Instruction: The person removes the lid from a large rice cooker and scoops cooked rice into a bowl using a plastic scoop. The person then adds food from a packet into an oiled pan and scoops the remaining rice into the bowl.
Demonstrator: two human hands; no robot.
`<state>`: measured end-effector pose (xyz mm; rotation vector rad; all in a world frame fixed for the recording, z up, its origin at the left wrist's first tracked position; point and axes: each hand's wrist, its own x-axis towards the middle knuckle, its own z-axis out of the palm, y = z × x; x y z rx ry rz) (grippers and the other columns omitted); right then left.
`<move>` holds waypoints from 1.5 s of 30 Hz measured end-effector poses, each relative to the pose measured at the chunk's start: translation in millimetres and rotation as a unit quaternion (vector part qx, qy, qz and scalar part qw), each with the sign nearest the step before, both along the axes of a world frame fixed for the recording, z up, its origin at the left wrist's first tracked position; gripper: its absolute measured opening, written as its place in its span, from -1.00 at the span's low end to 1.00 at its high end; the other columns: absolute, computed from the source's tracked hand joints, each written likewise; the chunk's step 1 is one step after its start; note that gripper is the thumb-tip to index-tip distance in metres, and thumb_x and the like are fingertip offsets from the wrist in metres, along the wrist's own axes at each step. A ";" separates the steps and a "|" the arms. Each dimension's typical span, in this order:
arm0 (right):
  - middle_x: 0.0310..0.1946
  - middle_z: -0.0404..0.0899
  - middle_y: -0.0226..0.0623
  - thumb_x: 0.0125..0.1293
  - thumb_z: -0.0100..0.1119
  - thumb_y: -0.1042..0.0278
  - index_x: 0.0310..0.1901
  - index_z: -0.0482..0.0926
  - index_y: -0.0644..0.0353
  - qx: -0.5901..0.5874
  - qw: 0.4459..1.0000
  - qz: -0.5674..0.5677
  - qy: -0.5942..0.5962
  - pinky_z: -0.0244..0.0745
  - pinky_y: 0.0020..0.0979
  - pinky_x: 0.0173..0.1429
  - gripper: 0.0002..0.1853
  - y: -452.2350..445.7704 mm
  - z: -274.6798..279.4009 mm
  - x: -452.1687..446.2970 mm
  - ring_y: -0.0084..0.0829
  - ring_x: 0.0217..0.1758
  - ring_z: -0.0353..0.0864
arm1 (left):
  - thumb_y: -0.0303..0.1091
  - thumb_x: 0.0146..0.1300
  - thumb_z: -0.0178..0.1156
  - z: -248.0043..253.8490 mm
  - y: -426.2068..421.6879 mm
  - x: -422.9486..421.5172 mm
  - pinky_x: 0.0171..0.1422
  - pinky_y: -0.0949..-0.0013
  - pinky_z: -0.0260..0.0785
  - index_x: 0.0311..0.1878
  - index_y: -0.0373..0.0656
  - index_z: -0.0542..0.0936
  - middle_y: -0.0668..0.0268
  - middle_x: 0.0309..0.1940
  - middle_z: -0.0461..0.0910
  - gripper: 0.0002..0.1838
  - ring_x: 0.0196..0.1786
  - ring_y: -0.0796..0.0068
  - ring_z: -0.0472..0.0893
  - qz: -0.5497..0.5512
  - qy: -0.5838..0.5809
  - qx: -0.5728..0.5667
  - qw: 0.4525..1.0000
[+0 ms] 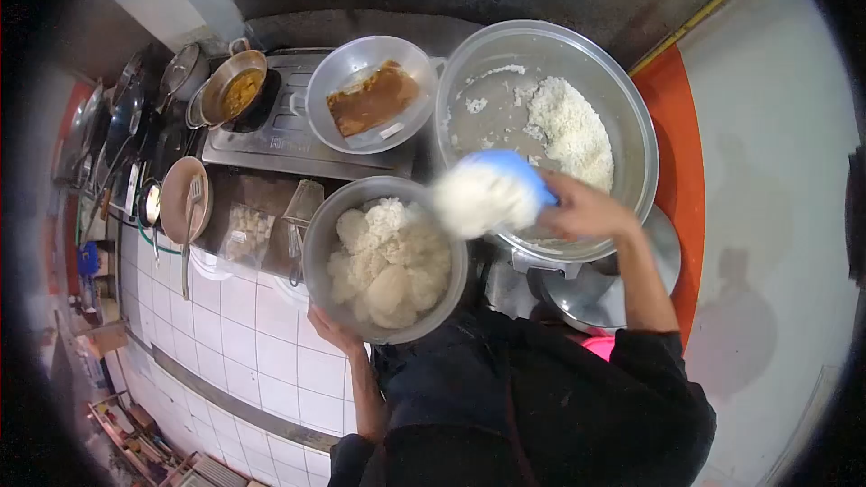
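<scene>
My right hand grips a blue rice scoop heaped with white rice, blurred by motion. The scoop is between a large metal pot on the right and a smaller metal pot in front of me. More rice lies piled on the right side of the large pot's floor. Rounded mounds of rice fill much of the smaller pot. Its lower left rim is held by my left hand, whose fingers are partly hidden beneath the pot.
Behind the smaller pot, a stove carries a metal basin with a brown slab and a pan of yellowish food. A wok with a spatula stands left. Metal lids lie below the large pot; a wall bounds the right.
</scene>
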<state>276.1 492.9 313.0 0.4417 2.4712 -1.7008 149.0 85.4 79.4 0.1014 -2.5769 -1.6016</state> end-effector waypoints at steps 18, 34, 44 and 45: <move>-0.27 0.61 0.24 0.28 0.05 0.28 0.05 0.37 0.42 0.318 0.904 -0.172 -0.228 0.54 -0.04 -0.07 -0.59 201.0 -184.4 -53.9 0.11 -0.17 0.66 | 0.06 0.52 -0.25 -15.4 -7.2 -0.3 0.25 0.05 0.24 0.16 -0.44 0.45 -0.07 0.03 0.45 -0.35 0.12 0.00 0.43 0.001 -0.028 -0.013 1.000; -0.41 0.59 -0.05 0.16 0.09 0.50 0.05 0.48 0.17 0.312 0.858 0.359 -0.194 0.50 -0.08 -0.27 -0.63 135.8 -217.4 41.2 -0.04 -0.32 0.63 | 0.13 0.51 -0.24 -27.3 -16.1 -1.7 0.15 0.01 0.31 0.11 -0.43 0.46 -0.07 -0.03 0.48 -0.32 0.02 -0.01 0.48 -0.042 0.059 -0.147 0.986; -0.51 0.51 -0.41 0.20 0.15 0.48 0.09 0.48 0.19 -0.136 0.940 0.175 -0.258 0.38 -0.41 -0.54 -0.62 74.8 -18.6 45.0 -0.49 -0.56 0.50 | 0.08 0.53 -0.29 -23.3 -12.7 0.0 0.17 0.02 0.27 0.13 -0.45 0.43 -0.13 -0.03 0.45 -0.34 0.05 -0.05 0.45 -0.014 -0.001 -0.037 0.999; -0.46 0.55 -0.35 0.20 0.14 0.50 0.10 0.48 0.19 -0.055 0.989 0.136 -0.022 0.42 -0.34 -0.52 -0.62 45.7 -31.0 44.0 -0.43 -0.54 0.52 | 0.01 0.52 -0.22 -27.3 -16.8 -1.2 0.15 0.02 0.29 0.15 -0.43 0.43 -0.11 -0.03 0.46 -0.41 0.04 -0.06 0.46 -0.028 0.012 -0.026 0.999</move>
